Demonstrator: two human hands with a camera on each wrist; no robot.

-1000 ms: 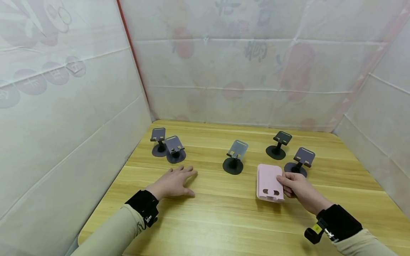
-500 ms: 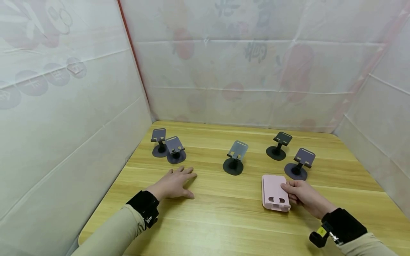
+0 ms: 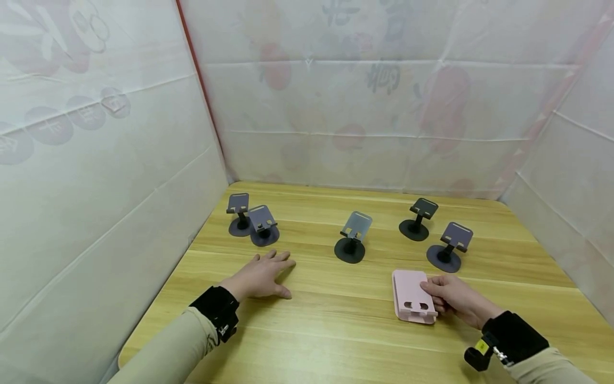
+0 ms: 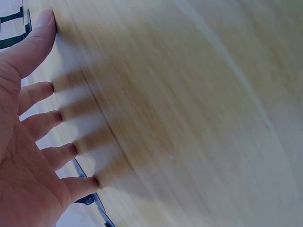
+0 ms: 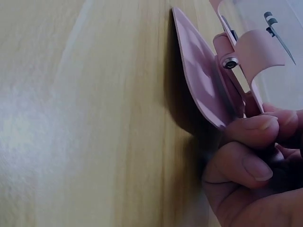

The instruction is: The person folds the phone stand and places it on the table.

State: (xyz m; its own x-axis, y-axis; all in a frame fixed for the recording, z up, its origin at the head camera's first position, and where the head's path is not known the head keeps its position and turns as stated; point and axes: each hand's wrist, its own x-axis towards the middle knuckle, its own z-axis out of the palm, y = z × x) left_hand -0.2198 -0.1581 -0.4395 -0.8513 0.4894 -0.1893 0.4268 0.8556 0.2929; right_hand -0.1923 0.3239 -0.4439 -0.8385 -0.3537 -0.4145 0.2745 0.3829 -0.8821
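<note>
A pink folded phone stand [image 3: 412, 296] lies low on the wooden table [image 3: 336, 330] at the front right. My right hand [image 3: 448, 296] pinches its right edge between thumb and fingers; the right wrist view shows the pink stand [image 5: 213, 90] with its hinge and my fingers [image 5: 248, 132] curled on it. My left hand [image 3: 261, 274] rests flat on the table at the left, fingers spread, holding nothing; the left wrist view shows the spread fingers [image 4: 42, 123] on the wood.
Several dark phone stands sit upright across the back: two at the left [image 3: 251, 221], one with a pale plate in the middle [image 3: 352, 240], two at the right [image 3: 414, 218] [image 3: 448, 245]. White patterned sheets wall the table on three sides.
My right hand has brought the pink stand down and toward me, from tilted upright to nearly flat on the table. The left hand has stayed put.
</note>
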